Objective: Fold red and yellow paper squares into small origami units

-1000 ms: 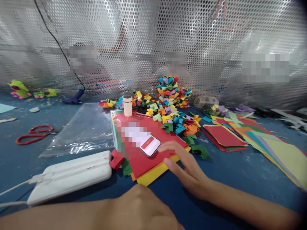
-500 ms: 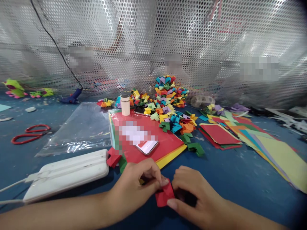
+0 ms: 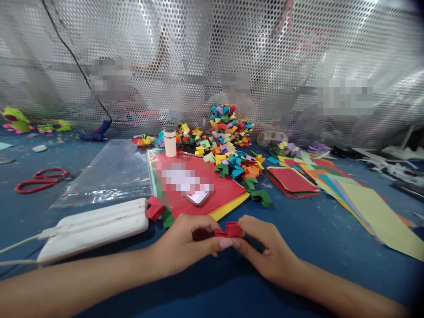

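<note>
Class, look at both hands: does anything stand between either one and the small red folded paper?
Nothing visible does. The left hand and the right hand both have their fingers on the red folded paper; the phone lies beyond them, not between.

Small folded red paper (image 3: 233, 229) between the fingertips of both hands (image 3: 188, 240), above the blue table (image 3: 298, 229).

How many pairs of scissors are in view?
1: the red-handled scissors, on the blue table at left, beside the clear plastic bag. Others may be hidden by papers.
</note>
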`<state>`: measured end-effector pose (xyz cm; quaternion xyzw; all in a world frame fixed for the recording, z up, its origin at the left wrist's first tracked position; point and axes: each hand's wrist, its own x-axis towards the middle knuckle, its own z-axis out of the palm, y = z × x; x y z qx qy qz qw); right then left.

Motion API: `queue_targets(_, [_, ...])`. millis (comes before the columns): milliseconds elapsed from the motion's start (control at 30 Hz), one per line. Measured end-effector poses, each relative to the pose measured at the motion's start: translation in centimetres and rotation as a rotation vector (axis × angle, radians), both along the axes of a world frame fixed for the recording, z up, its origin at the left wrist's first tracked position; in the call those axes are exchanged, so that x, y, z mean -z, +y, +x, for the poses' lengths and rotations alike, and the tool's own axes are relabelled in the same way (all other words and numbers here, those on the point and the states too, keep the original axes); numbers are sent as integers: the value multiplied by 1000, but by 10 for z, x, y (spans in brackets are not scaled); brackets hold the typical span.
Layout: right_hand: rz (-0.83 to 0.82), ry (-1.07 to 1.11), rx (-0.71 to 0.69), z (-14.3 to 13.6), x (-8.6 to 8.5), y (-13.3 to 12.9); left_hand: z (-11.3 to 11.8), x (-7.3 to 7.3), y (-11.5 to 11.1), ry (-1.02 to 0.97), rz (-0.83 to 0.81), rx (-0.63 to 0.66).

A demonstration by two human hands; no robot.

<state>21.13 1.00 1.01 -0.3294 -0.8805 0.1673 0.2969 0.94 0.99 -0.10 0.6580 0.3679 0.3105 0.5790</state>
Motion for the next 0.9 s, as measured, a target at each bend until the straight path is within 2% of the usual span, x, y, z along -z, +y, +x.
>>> queue_targets(100, [-55,16,24,1,1,-1,0,0,0,-27,10,-19])
queue_targets(233, [-130,24,45,1,0,-1,1,1,0,-101,-60,-34])
queue_targets(367, [-138,29,37,1,-1,-2,1,2,0,-146,-108,-37])
queue_targets(600, [-189,-38,5,2,-4,0,-2,-1,-1,-80,-30,-9])
queue_targets(767, [-236,-8,41,-1,-4,2,0,-3,-2,36,-3,-2])
queue_targets(900, [-242,49,97,0,-2,2,1,1,0,-19,-26,-27])
